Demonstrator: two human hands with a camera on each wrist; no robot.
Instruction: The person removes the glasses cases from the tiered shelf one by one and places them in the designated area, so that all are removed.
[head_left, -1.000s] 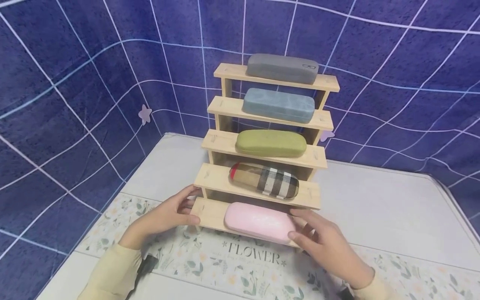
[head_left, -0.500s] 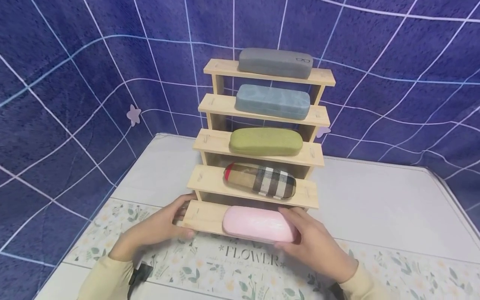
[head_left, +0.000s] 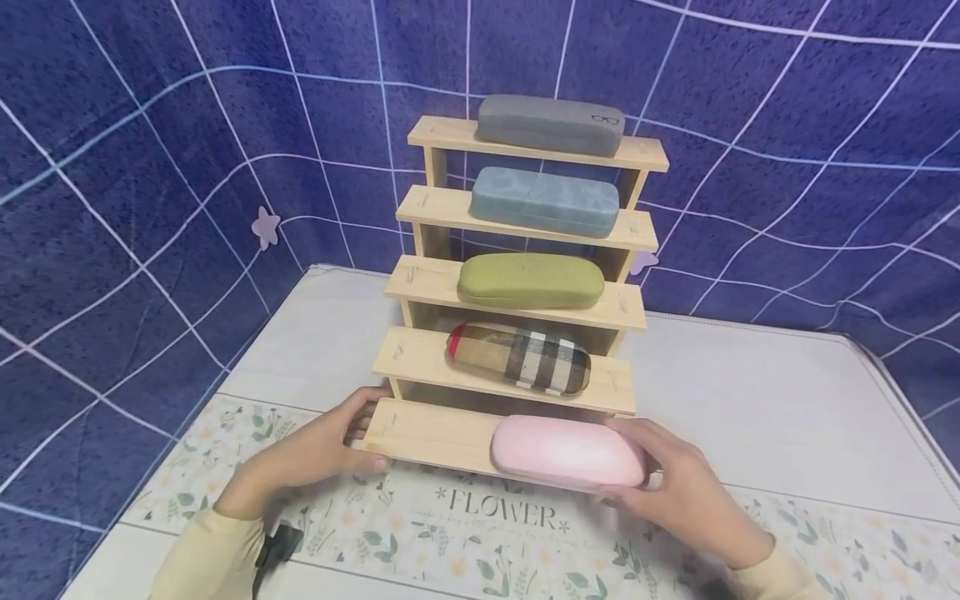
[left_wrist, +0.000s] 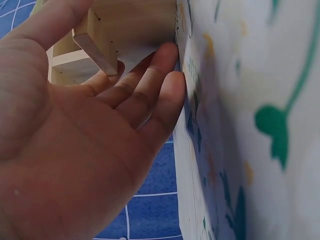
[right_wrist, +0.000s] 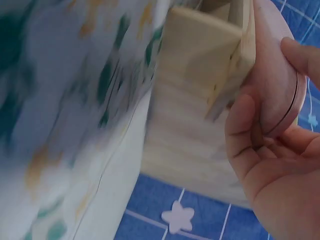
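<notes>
A pink glasses case (head_left: 566, 450) lies at the right end of the lowest step of a wooden stepped stand (head_left: 427, 425). My right hand (head_left: 686, 487) grips its right end, thumb at the front and fingers behind. In the right wrist view, the fingers curl round the pink case (right_wrist: 275, 65), which sticks out past the board's end. My left hand (head_left: 315, 446) holds the left end of the same step. Left wrist view: the board end (left_wrist: 95, 42) sits between thumb and forefinger, the other fingers reaching along the tablecloth.
Higher steps carry a plaid case (head_left: 517, 358), a green case (head_left: 531, 280), a blue case (head_left: 544, 200) and a grey case (head_left: 550, 125). A flowered cloth (head_left: 450, 542) covers the table. Behind hangs a blue gridded curtain (head_left: 315, 117) with star shapes.
My right hand has slid the pink case rightward along the lowest step. The left hand stays at the step's left end; the head view has shifted slightly.
</notes>
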